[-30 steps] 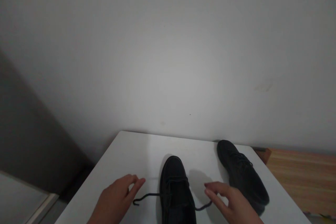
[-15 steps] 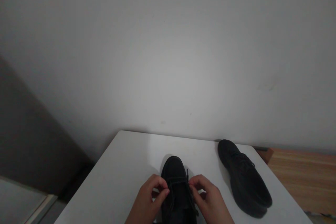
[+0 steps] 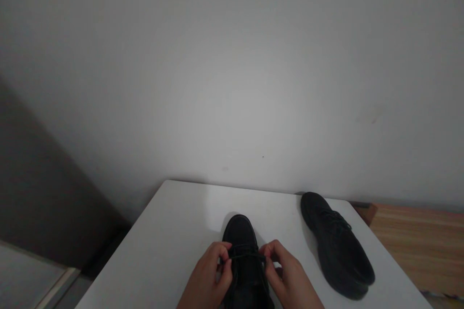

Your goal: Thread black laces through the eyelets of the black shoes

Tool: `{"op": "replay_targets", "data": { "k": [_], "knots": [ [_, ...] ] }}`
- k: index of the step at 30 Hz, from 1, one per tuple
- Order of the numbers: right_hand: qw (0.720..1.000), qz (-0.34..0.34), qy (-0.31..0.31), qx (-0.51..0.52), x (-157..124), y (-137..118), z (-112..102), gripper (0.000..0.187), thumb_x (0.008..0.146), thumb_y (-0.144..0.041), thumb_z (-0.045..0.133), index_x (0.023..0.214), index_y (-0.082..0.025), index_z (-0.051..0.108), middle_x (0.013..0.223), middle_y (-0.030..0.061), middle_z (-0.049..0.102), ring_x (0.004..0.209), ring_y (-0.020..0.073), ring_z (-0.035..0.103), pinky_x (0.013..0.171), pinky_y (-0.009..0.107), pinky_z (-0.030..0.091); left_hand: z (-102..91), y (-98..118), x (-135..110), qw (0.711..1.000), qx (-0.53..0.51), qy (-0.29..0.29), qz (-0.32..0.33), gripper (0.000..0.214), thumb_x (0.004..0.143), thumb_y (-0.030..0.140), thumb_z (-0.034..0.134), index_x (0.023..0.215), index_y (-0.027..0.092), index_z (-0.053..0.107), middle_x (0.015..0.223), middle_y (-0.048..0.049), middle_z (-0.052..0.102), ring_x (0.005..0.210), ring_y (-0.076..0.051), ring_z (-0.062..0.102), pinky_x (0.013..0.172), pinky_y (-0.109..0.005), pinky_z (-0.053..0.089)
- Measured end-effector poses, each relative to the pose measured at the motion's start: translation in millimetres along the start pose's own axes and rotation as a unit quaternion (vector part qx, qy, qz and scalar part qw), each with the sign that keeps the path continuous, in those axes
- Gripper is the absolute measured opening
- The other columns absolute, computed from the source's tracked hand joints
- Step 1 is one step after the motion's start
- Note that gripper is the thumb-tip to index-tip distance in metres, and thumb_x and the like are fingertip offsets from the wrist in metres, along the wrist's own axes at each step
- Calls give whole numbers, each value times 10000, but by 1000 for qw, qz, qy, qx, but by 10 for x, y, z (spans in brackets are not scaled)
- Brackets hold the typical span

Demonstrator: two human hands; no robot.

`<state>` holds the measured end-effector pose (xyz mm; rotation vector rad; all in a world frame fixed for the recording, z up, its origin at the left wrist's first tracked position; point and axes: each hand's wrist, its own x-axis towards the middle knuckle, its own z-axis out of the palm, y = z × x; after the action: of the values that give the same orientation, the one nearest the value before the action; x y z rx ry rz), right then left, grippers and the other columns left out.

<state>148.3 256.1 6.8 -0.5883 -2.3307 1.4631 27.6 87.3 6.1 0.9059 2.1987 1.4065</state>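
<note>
A black shoe [image 3: 241,231] stands toe-away on a white table [image 3: 174,231], right in front of me. My left hand [image 3: 210,277] and my right hand [image 3: 288,277] sit on either side of its lacing. Both are closed in a pinch on the black shoelace [image 3: 248,254], which runs taut between them across the shoe's top. A second black shoe [image 3: 337,246] lies to the right, untouched, with its toe pointing to the far side.
The table butts against a plain white wall [image 3: 232,82]. A wooden surface [image 3: 416,246] adjoins the table on the right. A dark gap and a pale ledge [image 3: 47,285] lie to the left, below the table edge.
A second ago my hands lay apart and open beside the shoe, with the lace ends loose on the table. They have since come together over the shoe and pinched the lace.
</note>
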Motion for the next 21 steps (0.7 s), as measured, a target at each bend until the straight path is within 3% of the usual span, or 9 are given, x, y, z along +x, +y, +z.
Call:
{"op": "replay_targets", "data": {
  "k": [8,16,21],
  "knots": [
    [999,10,-1,38,-34,-47,-33,198,926,-393,478,810,-235,506,918,70,710,815,205,695,623,268,539,55,-140,-16,997,-67,-6,-25,134,874,335,506,783,237,494,1276,-176,676,1153,-276,645,933,-389,543],
    [994,30,14,106,-47,13,-9,386,912,-598,499,781,-235,487,934,92,709,875,227,702,635,277,569,-123,17,-19,984,-155,-53,-66,221,905,405,559,808,208,535,1319,-208,643,1165,-291,642,940,-392,531],
    [995,42,6,89,-116,10,30,448,893,-667,479,894,-224,548,916,89,713,805,222,708,620,288,569,-72,20,-74,985,-167,-6,-35,220,897,424,573,885,205,565,1191,-146,648,1109,-256,635,920,-354,543]
  ]
}}
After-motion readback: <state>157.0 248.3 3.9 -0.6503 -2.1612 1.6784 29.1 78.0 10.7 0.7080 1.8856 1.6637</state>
